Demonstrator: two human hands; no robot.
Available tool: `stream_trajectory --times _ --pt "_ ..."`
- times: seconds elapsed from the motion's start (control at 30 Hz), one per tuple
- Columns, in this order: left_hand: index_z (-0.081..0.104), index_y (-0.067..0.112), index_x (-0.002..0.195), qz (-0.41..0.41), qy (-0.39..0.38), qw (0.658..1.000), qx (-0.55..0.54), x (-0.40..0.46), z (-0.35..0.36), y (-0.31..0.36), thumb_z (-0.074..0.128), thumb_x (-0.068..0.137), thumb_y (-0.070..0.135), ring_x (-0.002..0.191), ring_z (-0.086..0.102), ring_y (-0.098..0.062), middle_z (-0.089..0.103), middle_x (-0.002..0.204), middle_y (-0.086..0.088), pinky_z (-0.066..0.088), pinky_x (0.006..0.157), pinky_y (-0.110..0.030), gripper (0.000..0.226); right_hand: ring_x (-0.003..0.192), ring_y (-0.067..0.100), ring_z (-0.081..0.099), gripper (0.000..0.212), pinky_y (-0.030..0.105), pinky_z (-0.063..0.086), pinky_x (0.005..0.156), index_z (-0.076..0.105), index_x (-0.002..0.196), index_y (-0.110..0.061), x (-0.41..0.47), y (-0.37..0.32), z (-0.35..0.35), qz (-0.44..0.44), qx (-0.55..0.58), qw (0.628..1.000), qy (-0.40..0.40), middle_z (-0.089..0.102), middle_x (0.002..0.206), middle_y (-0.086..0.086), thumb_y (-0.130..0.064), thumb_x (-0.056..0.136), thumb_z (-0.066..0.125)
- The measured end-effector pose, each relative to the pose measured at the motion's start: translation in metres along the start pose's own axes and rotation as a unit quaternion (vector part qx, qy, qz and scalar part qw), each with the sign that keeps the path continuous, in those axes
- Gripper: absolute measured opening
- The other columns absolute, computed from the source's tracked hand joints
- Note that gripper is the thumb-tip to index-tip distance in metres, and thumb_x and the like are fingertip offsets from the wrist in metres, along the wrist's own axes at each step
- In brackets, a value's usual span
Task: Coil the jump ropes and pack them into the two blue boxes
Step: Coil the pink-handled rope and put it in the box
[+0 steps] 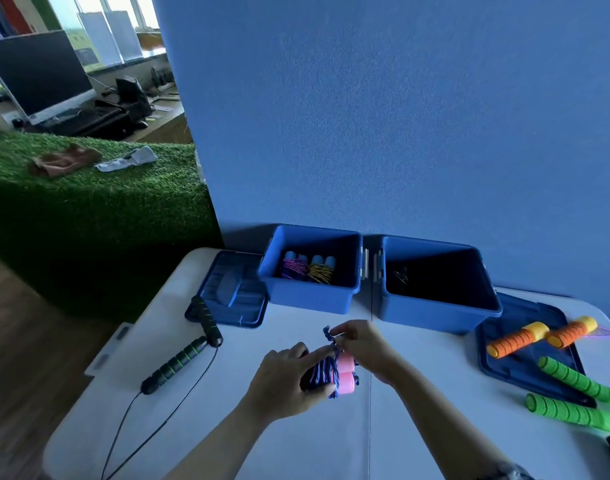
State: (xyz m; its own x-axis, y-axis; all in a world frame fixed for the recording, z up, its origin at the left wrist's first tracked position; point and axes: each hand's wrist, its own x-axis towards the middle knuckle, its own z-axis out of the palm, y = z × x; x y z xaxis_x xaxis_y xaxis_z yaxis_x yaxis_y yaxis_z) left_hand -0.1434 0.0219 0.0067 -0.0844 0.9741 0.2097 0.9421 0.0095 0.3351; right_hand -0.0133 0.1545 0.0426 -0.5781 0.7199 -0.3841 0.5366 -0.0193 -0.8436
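A coiled jump rope with pink handles (345,370) and a dark blue cord sits in my left hand (285,382), just above the white table (296,445). My right hand (364,344) pinches the free end of the blue cord above the bundle. The left blue box (310,296) at the back holds two coiled ropes with light blue handles, one pink and one yellow. To its right stands the right blue box (435,306), dark inside with something small at its bottom.
A black rope with green-ringed handles (178,362) lies at the left, cord trailing off the front edge. Blue lids lie at the back left (230,292) and at the right (525,355). Orange handles (539,336) and green handles (580,396) rest on the right.
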Motion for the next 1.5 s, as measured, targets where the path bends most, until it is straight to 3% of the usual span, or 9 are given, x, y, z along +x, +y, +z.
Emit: stream_trajectory --times 0.17,0.27,0.47,0.63,0.77,0.87,1.0,1.2,1.5 --pt "0.030 0.049 0.132 -0.061 0.006 0.998 -0.013 0.002 -0.004 0.003 0.037 0.084 0.070 0.068 0.060 -0.015 0.058 0.088 0.006 0.049 0.067 -0.027 0.054 0.086 0.019 0.059 0.024 0.029 0.046 0.078 0.068 0.102 -0.005 0.001 -0.001 0.005 -0.028 -0.034 0.999 0.010 0.068 0.094 0.008 0.000 0.091 0.047" --pt "0.028 0.048 0.137 -0.063 0.003 0.998 0.024 0.003 -0.001 0.003 0.018 0.085 0.074 0.078 0.063 -0.017 0.060 0.098 0.004 0.047 0.070 -0.028 0.059 0.086 0.015 0.057 0.024 0.024 0.043 0.074 0.070 0.100 -0.007 0.001 -0.001 0.007 -0.038 -0.082 0.996 0.000 0.067 0.092 0.003 -0.003 0.091 0.048" --pt "0.045 0.049 0.126 -0.043 0.031 0.997 0.058 0.003 0.010 0.002 0.036 0.087 0.068 0.059 0.060 -0.015 0.058 0.077 0.005 0.038 0.056 -0.024 0.045 0.083 0.009 0.059 0.018 0.014 0.043 0.063 0.073 0.090 -0.018 -0.001 0.000 0.005 -0.037 -0.138 0.990 0.016 0.067 0.086 -0.005 -0.016 0.086 0.056" --pt "0.051 0.051 0.121 -0.027 0.021 0.997 0.076 0.003 0.012 0.002 0.045 0.085 0.063 0.049 0.055 -0.014 0.050 0.065 0.007 0.043 0.049 -0.024 0.038 0.078 0.021 0.055 0.022 0.028 0.042 0.067 0.067 0.088 0.000 -0.002 0.001 0.004 -0.059 -0.278 0.958 0.044 0.063 0.086 0.009 -0.020 0.087 0.057" --pt "0.057 0.047 0.113 -0.034 0.023 0.995 0.096 0.006 0.012 0.005 0.049 0.082 0.060 0.041 0.050 -0.015 0.046 0.060 0.006 0.035 0.044 -0.022 0.035 0.057 0.012 0.029 0.034 0.019 0.026 0.048 0.049 0.083 -0.006 -0.013 -0.008 0.015 -0.046 -0.318 0.946 0.036 0.032 0.067 -0.005 -0.005 0.077 0.015" --pt "0.054 0.044 0.110 -0.084 0.040 0.992 0.081 0.008 0.008 0.003 0.044 0.084 0.065 0.044 0.054 -0.015 0.052 0.063 0.006 0.043 0.044 -0.023 0.034 0.058 0.012 0.019 0.028 0.028 0.020 0.053 0.032 0.065 -0.015 -0.017 -0.002 0.012 -0.106 -0.390 0.914 -0.006 0.019 0.061 -0.004 0.010 0.077 0.026" --pt "0.046 0.046 0.118 -0.141 0.063 0.988 0.012 0.006 0.000 -0.001 0.033 0.086 0.072 0.058 0.058 -0.014 0.056 0.073 0.006 0.051 0.055 -0.029 0.043 0.076 0.016 0.042 0.015 0.016 0.034 0.065 0.052 0.093 -0.001 -0.004 0.003 0.017 -0.091 -0.175 0.973 0.116 0.041 0.086 0.001 0.002 0.091 0.038" --pt "0.043 0.044 0.126 -0.144 0.066 0.987 -0.023 0.004 -0.003 -0.003 0.023 0.082 0.081 0.068 0.059 -0.011 0.057 0.079 0.009 0.049 0.061 -0.025 0.061 0.086 0.017 0.047 0.019 0.018 0.031 0.066 0.056 0.073 -0.008 0.006 0.006 0.006 -0.085 -0.152 0.981 0.081 0.054 0.089 0.007 0.001 0.088 0.049" --pt "0.024 0.049 0.133 -0.180 0.044 0.982 0.032 0.004 0.004 0.005 -0.001 0.079 0.082 0.077 0.063 -0.017 0.054 0.091 0.007 0.052 0.071 -0.034 0.068 0.078 0.010 0.045 0.016 0.014 0.033 0.066 0.058 0.088 -0.003 0.008 0.007 0.019 -0.095 -0.131 0.979 0.125 0.048 0.097 0.004 -0.005 0.092 0.043"
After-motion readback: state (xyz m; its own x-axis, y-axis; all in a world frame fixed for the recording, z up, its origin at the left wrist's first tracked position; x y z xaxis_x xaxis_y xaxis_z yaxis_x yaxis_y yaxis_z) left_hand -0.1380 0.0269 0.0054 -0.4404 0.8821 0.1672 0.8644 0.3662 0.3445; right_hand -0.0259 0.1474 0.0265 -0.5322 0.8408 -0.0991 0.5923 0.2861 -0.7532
